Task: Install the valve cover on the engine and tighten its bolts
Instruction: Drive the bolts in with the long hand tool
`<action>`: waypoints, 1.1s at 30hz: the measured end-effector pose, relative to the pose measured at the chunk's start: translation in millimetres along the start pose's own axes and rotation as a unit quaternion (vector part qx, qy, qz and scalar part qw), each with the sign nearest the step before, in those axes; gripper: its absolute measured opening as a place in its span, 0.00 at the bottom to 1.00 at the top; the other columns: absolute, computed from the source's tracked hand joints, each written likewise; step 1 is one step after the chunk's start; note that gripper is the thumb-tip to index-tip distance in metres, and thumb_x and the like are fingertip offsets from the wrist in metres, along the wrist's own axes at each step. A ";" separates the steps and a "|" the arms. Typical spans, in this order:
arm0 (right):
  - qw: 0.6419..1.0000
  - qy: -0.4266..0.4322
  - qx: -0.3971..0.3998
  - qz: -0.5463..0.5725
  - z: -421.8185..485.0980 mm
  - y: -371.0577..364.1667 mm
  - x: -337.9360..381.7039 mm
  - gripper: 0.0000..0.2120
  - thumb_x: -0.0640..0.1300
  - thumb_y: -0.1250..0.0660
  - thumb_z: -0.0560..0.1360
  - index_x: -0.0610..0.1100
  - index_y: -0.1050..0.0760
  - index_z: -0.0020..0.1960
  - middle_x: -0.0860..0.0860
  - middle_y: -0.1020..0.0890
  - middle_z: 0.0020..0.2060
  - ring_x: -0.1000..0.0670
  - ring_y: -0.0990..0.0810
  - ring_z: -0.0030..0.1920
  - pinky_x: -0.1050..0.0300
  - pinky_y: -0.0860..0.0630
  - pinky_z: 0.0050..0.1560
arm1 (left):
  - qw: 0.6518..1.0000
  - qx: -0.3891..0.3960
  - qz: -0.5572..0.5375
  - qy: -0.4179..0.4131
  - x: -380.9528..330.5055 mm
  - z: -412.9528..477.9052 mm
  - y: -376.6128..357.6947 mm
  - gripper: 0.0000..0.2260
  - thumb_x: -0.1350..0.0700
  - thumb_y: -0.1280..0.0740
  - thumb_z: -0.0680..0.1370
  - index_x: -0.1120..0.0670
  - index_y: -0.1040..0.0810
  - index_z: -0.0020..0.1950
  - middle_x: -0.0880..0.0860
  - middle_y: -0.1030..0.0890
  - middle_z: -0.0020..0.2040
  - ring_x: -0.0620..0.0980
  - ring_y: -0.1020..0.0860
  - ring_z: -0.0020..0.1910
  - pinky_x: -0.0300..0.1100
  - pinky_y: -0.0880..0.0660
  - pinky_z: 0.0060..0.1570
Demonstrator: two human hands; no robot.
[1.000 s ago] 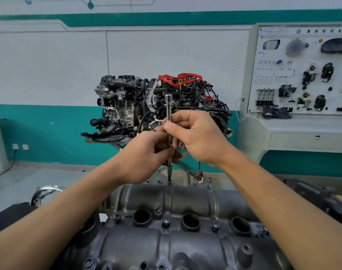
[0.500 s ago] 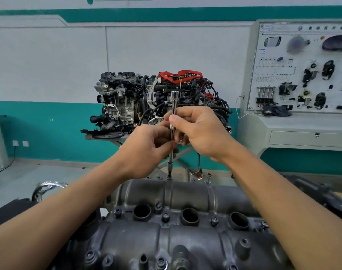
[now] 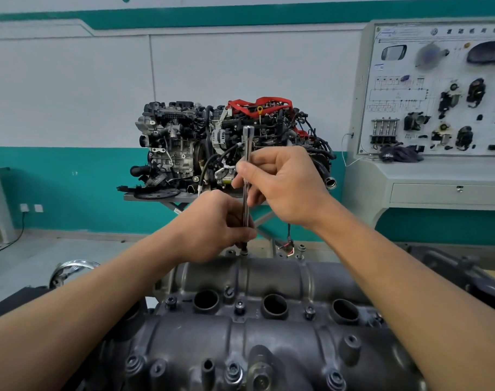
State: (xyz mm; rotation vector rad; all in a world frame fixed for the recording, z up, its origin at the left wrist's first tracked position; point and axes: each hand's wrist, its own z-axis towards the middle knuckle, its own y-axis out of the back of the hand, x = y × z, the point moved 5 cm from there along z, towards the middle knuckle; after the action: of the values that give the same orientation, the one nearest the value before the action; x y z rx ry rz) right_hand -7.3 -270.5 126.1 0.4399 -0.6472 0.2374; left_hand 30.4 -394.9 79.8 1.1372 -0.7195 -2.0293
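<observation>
While the left grip (image 3: 212, 227) curls round the lower end of a slim steel extension bar (image 3: 246, 148) and the right grip (image 3: 283, 184) pinches it higher up between thumb and fingers, the bar stands nearly upright, its wider top end poking out above the right grip. Its foot sits just below the left grip's fingers, over a far-edge bolt (image 3: 244, 252) of the valve cover (image 3: 269, 275). The fingers hide whether the tip is fully seated on that bolt.

The valve cover lies directly beneath both grips and stretches toward the camera between the two forearms. It is a dull, dark grey cast-metal piece, ribbed crosswise, with two rounded humps running lengthwise. Below the grips, in the trough between the humps, three round wells (image 3: 274, 306) open in a row, and small dark centre bolts (image 3: 240, 305) stand between and beside them. More bolts and bosses line the near edge, blurred by closeness. Right of the left grip, past the bar and apart from it, a raised bolt (image 3: 301, 248) stands at the cover's far edge.

Beyond the grips, a second engine (image 3: 184, 142) with red parts on top rests on a stand against the white and teal wall. Right of the right grip, well apart, a grey training panel (image 3: 438, 94) carries mounted car parts. Left of the left grip, lower down, a chrome ring (image 3: 71, 266) shows.
</observation>
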 end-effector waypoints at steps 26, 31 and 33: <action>0.982 -0.101 0.009 -0.157 -9.3 86.8 14.6 0.14 0.41 0.39 0.83 0.35 0.21 0.46 0.46 0.14 0.41 0.52 0.21 0.29 0.60 0.24 0.30 | 0.996 0.022 -0.087 -0.022 -54.2 42.4 -47.9 0.08 0.59 0.24 0.76 0.63 0.17 0.43 0.57 0.14 0.36 0.52 0.15 0.34 0.45 0.18 0.37; 0.988 -0.109 0.019 -0.106 -18.0 89.5 11.4 0.12 0.41 0.39 0.83 0.34 0.21 0.49 0.44 0.14 0.43 0.49 0.19 0.32 0.56 0.22 0.33 | 0.997 0.019 -0.071 -0.018 -52.9 39.9 -50.0 0.06 0.58 0.25 0.76 0.61 0.17 0.44 0.57 0.14 0.36 0.59 0.15 0.36 0.57 0.17 0.41; 0.990 -0.114 0.010 -0.080 -18.3 89.7 8.2 0.11 0.40 0.39 0.83 0.34 0.22 0.50 0.44 0.14 0.42 0.49 0.20 0.32 0.56 0.23 0.34 | 0.997 0.022 -0.073 -0.013 -53.1 39.1 -49.5 0.06 0.59 0.25 0.77 0.61 0.17 0.44 0.57 0.14 0.36 0.58 0.15 0.35 0.56 0.17 0.40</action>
State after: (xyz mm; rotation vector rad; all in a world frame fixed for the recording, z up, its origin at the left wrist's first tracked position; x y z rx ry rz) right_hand -22.3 -182.3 146.9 0.5409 -0.8290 0.0421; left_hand 1.4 -318.1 87.6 1.2218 -0.7155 -2.1629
